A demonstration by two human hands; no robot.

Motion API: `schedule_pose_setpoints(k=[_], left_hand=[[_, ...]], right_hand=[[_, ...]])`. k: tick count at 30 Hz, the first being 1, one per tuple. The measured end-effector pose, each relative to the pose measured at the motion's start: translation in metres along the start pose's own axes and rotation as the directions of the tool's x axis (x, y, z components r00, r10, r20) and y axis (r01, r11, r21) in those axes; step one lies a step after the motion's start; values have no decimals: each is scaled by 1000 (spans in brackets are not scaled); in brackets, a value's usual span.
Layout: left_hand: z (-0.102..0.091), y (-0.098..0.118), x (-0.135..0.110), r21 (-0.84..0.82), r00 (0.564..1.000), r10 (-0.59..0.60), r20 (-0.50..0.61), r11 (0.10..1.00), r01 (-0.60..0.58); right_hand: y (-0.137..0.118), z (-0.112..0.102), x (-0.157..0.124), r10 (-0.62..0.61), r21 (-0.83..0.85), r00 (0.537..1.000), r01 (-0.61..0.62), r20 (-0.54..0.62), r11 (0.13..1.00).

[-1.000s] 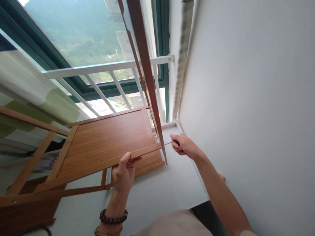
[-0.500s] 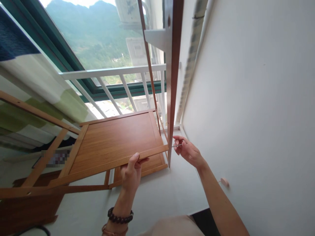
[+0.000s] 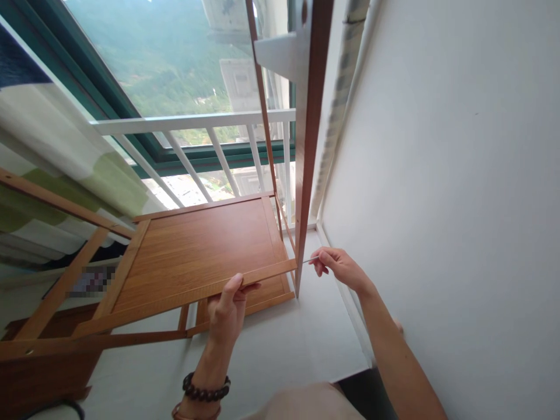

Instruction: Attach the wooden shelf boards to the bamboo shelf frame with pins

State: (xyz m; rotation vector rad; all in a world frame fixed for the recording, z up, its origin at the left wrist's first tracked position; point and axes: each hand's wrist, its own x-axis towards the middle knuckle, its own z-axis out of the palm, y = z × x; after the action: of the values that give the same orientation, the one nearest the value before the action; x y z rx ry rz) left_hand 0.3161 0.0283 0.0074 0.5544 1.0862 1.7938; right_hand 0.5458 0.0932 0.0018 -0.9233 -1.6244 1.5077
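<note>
A brown wooden shelf board (image 3: 205, 251) lies roughly level between the side frames of a wooden rack. My left hand (image 3: 227, 306) grips its near edge, thumb on top and fingers underneath. On the right stands an upright wooden post (image 3: 308, 140), which the board's near rail meets at its lower part. My right hand (image 3: 335, 265) is just right of that post, pinching a thin metal rod, likely a hex key (image 3: 311, 259), whose far end reaches the post where the rail joins. The rod's tip is too small to make out.
Below sits a second wooden shelf (image 3: 266, 300). Another wooden side frame (image 3: 65, 344) extends at left. Behind are a white railing (image 3: 196, 121), a window and a striped curtain (image 3: 87, 146). A white wall (image 3: 459, 175) rises close on the right.
My right hand has turned, its fingers now drawn together on the metal rod just off the post. The left hand keeps its grip on the board; the view has shifted slightly.
</note>
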Motion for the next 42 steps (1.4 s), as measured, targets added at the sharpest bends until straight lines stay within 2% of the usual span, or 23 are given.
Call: schedule_pose_setpoints(k=[5,9,11,14,18,23,29,35,42], left_hand=[[0,0,0,-1,1000,-25,7,1000,25],[0,0,0,-3,1000,-16,7,1000,16],[0,0,1,-1,1000,-6,5,1000,6],[0,-1,1,4,1000,-9,5,1000,9],[1,0,0,-7,1000,-16,9,1000,16],[3,1,0,-3,1000,-14,8,1000,14],[1,0,1,-2,1000,-5,21,1000,5],[0,-1,1,-5,999,-9,31,1000,9],[1,-2,0,-23,1000,0,23,1000,0]], right_hand=[[8,2,8,-120,61,983,129,-140,990],[10,5,6,-220,-119,955,199,-200,973],[9,5,3,-237,-227,947,187,-216,956],[6,6,-2,-176,-269,958,113,-224,957],[-1,10,-8,-49,-174,973,9,-226,985],[-9,9,-11,59,-107,983,-78,-174,991],[-4,7,-7,65,-71,986,-77,-152,995],[-2,9,-5,-72,-222,978,28,-195,975],[-8,14,-9,29,-120,983,-51,-180,992]])
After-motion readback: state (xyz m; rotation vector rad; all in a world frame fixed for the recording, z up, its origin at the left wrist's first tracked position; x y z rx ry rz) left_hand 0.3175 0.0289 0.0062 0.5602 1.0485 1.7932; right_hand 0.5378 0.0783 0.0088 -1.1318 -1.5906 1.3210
